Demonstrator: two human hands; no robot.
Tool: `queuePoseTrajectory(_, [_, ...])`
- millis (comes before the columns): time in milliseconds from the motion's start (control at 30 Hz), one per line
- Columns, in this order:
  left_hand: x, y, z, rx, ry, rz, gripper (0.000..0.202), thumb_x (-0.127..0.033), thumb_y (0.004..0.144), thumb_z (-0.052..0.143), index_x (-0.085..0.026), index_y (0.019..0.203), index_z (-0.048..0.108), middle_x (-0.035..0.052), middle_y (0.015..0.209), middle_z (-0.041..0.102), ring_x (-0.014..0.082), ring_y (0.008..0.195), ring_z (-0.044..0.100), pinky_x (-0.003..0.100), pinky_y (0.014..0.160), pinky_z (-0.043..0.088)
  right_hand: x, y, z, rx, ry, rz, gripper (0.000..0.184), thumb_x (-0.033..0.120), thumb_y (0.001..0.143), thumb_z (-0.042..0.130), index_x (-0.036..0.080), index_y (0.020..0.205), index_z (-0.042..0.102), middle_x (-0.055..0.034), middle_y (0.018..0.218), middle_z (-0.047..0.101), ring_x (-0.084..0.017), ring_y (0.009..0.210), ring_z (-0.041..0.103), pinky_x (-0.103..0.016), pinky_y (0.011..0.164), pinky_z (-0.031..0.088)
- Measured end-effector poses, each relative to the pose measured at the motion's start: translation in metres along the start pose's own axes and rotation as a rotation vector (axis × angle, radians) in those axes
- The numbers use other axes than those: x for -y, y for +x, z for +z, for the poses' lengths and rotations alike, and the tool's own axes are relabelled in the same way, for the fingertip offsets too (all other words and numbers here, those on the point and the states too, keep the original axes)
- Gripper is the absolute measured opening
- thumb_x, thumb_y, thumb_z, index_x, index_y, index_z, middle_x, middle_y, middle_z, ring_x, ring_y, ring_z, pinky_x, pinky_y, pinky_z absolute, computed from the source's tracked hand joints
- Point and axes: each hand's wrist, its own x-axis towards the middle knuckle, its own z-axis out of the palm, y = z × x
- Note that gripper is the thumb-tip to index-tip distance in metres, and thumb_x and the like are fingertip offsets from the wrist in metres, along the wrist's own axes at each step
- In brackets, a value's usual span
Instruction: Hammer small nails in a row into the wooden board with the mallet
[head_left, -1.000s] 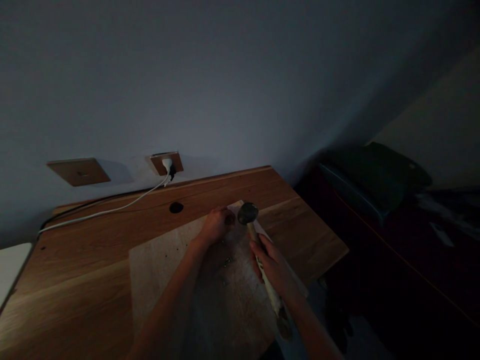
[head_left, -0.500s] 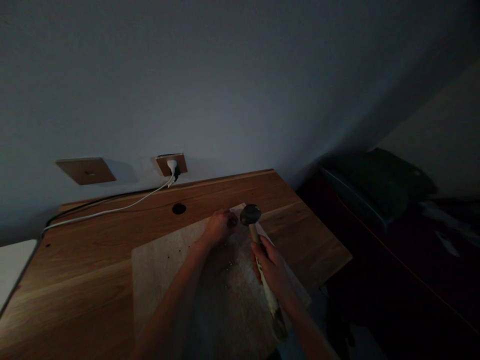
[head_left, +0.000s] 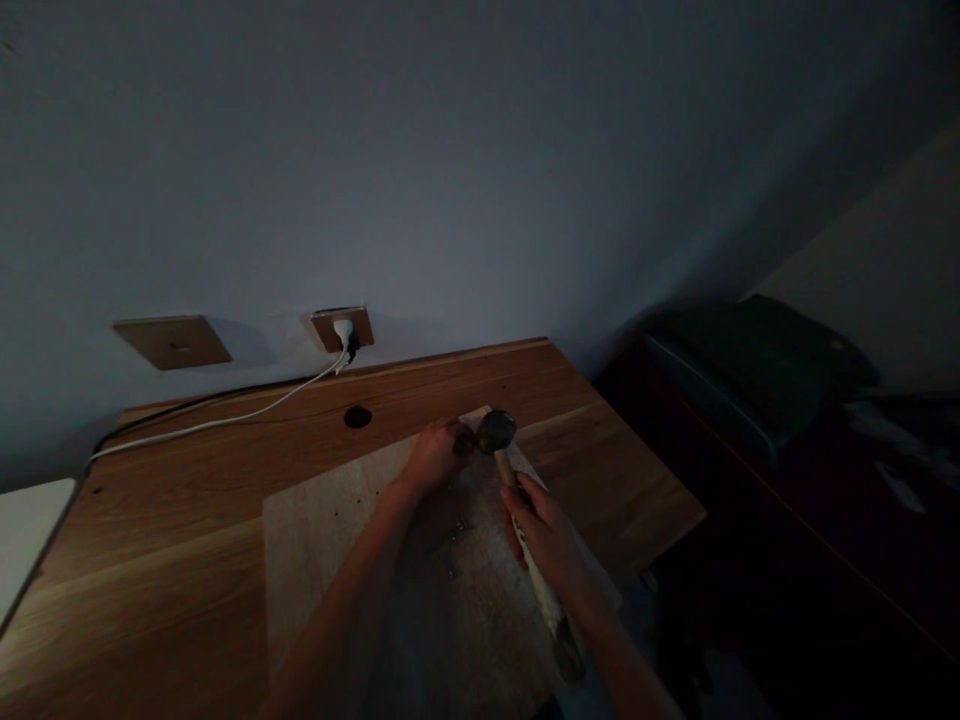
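Wood is under your hands: a pale board [head_left: 307,560] lies flat on the brown tabletop [head_left: 150,560]. Your right hand [head_left: 546,530] is wrapped around the hammer [head_left: 541,590], and its dark, round end sits over the board near the far corner. Your left hand [head_left: 436,455] is just beside that end, with its fingers bent. A small dark thing [head_left: 465,441] shows at the fingertips, but it's too dim to tell if you're pinching it. Little shiny metal bits [head_left: 458,527] lie on the board, nearer to you.

My two hands [head_left: 439,455], one hammer [head_left: 541,587], one pale board [head_left: 480,620], one table [head_left: 112,560], two wall plates [head_left: 174,342], two cables [head_left: 255,412].
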Motion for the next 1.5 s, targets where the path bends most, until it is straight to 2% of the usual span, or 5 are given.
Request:
queuePoseTrajectory(400, [0.004,0.0,0.004,-0.002,-0.058,0.023,0.024,-0.007,0.074,0.071,-0.02,0.094,0.076,0.0067,0.097,0.072,0.0215,0.092,0.068,0.03,0.087,0.053,-0.01,-0.002,0.007,-0.044,-0.024,-0.043,0.034,0.056,0.096,0.046,0.024,0.088,0.052,0.0112,0.048,0.044,-0.009,0.032,0.04,-0.019,0.032,0.032])
queuePoseTrajectory(667, [0.002,-0.001,0.002,0.0,-0.056,0.008,0.023,-0.006,0.075,0.071,-0.019,0.093,0.077,0.007,0.097,0.073,0.022,0.091,0.069,0.03,0.087,0.052,-0.02,0.001,0.006,-0.02,0.023,-0.011,0.033,0.056,0.095,0.048,0.024,0.091,0.052,0.0093,0.057,0.049,-0.008,0.034,0.041,-0.02,0.031,0.033])
queuePoseTrajectory(833, [0.0,-0.001,0.0,0.011,0.003,0.004,0.015,-0.009,0.075,0.073,-0.017,0.087,0.076,0.0082,0.095,0.073,0.0232,0.09,0.069,0.031,0.087,0.052,-0.017,-0.001,0.008,0.011,0.026,-0.014,0.033,0.056,0.094,0.049,0.024,0.086,0.05,0.0097,0.057,0.047,-0.008,0.034,0.04,-0.018,0.03,0.031])
queuePoseTrajectory(1133, [0.005,-0.001,0.004,-0.018,-0.027,0.002,0.018,-0.009,0.073,0.073,-0.017,0.089,0.076,0.0085,0.095,0.072,0.0229,0.089,0.069,0.031,0.086,0.053,-0.016,-0.004,0.01,0.015,0.025,-0.026,0.031,0.053,0.096,0.048,0.023,0.086,0.05,0.0102,0.057,0.046,-0.007,0.032,0.04,-0.018,0.03,0.031])
queuePoseTrajectory(1500, [-0.001,0.001,0.002,-0.015,-0.057,0.02,0.026,-0.008,0.071,0.07,-0.018,0.093,0.078,0.0071,0.094,0.073,0.0216,0.088,0.069,0.03,0.086,0.052,-0.027,-0.011,0.006,-0.089,0.075,0.004,0.035,0.058,0.092,0.052,0.023,0.087,0.055,0.0082,0.058,0.049,-0.008,0.034,0.04,-0.02,0.031,0.032])
